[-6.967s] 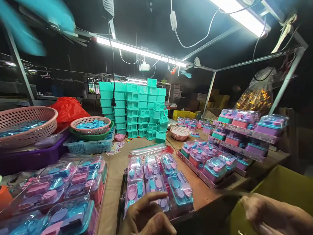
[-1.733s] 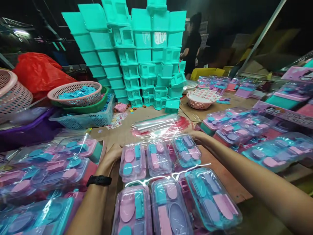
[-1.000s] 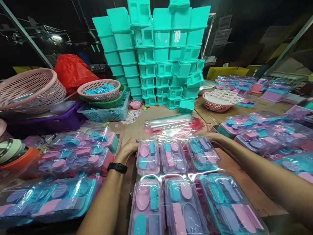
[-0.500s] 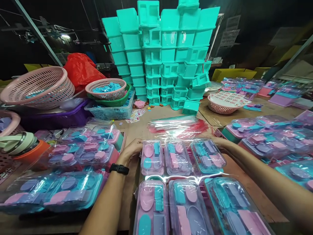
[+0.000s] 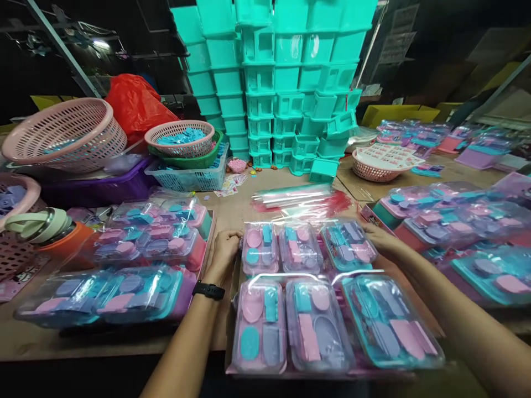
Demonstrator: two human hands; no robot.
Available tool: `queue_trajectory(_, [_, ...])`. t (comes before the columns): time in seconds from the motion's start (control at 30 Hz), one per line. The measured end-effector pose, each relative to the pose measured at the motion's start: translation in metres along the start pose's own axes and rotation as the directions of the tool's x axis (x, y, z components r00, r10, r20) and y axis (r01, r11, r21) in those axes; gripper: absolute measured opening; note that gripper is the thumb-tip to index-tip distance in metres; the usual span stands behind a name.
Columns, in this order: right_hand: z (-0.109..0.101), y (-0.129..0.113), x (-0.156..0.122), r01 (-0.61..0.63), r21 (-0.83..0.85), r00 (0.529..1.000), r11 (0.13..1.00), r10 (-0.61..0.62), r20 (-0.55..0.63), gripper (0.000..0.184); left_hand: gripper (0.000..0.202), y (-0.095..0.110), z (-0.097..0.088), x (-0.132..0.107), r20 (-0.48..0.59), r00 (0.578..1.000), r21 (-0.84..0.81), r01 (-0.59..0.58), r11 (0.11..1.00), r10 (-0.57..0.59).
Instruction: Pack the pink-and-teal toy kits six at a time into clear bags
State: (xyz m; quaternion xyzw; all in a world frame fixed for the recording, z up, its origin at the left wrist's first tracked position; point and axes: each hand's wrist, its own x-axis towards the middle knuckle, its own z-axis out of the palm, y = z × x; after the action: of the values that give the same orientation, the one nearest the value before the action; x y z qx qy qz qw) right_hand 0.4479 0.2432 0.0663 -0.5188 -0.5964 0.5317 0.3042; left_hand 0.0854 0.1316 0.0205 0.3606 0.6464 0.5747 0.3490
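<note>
In front of me lies a shallow tray (image 5: 290, 376) with two rows of plastic boxes (image 5: 319, 323) under shiny clear film. Each box has a see-through lid over pink, teal and lilac toy pieces. My left hand (image 5: 226, 250) grips the far left side of the tray, fingers curled round its edge, a black watch (image 5: 208, 290) on the wrist. Opposite it, my right hand (image 5: 378, 240) holds the far right side; its fingertips are partly hidden. Flat clear film sheets (image 5: 301, 200) with red edges lie just beyond the tray.
Similar filled trays stand left (image 5: 136, 293) and right (image 5: 493, 273). Teal bins (image 5: 286, 83) form a tall stack behind. At left are pink baskets (image 5: 62, 132), a purple tub (image 5: 97, 185) and a flask (image 5: 41, 224). A basket with printed sheets (image 5: 385, 160) sits at right.
The surroundings sit higher in the picture. The tray appears higher too, and its near edge now shows. Both hands remain at its sides.
</note>
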Motion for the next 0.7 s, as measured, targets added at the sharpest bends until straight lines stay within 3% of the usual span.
queue_trajectory(0.1, [-0.006, 0.016, -0.032, 0.044, 0.038, 0.979, 0.998, -0.035, -0.203, 0.046, 0.026, 0.005, 0.0, -0.025, -0.086, 0.996, -0.094, 0.005, 0.996, -0.013])
queue_trajectory(0.17, [-0.004, 0.029, -0.069, 0.073, 0.126, 0.924, 0.989, -0.019, -0.383, 0.051, 0.037, 0.016, -0.005, -0.048, -0.104, 0.994, -0.156, 0.001, 0.988, -0.017])
queue_trajectory(0.27, [0.017, 0.049, -0.14, 0.177, 0.26, 0.768, 0.949, 0.032, -0.64, 0.057, 0.045, 0.034, -0.025, -0.093, -0.066, 0.998, -0.201, -0.035, 0.979, 0.022])
queue_trajectory(0.3, [0.028, 0.056, -0.163, 0.229, 0.272, 0.693, 0.935, 0.039, -0.72, 0.057, 0.048, 0.037, -0.035, -0.109, -0.073, 0.996, -0.179, -0.068, 0.982, 0.056])
queue_trajectory(0.37, [0.053, 0.07, -0.203, 0.262, 0.3, 0.6, 0.917, 0.088, -0.795, 0.056, 0.049, 0.035, -0.055, -0.139, -0.079, 0.987, -0.06, -0.148, 0.987, 0.143])
queue_trajectory(0.4, [0.066, 0.076, -0.218, 0.258, 0.33, 0.597, 0.908, 0.118, -0.793, 0.058, 0.05, 0.03, -0.063, -0.153, -0.073, 0.981, -0.009, -0.181, 0.983, 0.18])
queue_trajectory(0.53, [0.1, 0.094, -0.246, 0.177, 0.335, 0.687, 0.925, 0.127, -0.715, 0.066, 0.053, 0.003, -0.076, -0.188, 0.057, 0.967, 0.125, -0.252, 0.96, 0.247])
queue_trajectory(0.7, [0.115, 0.1, -0.241, 0.216, 0.265, 0.679, 0.94, 0.051, -0.732, 0.051, 0.04, -0.005, -0.062, -0.197, 0.115, 0.949, 0.172, -0.311, 0.935, 0.295])
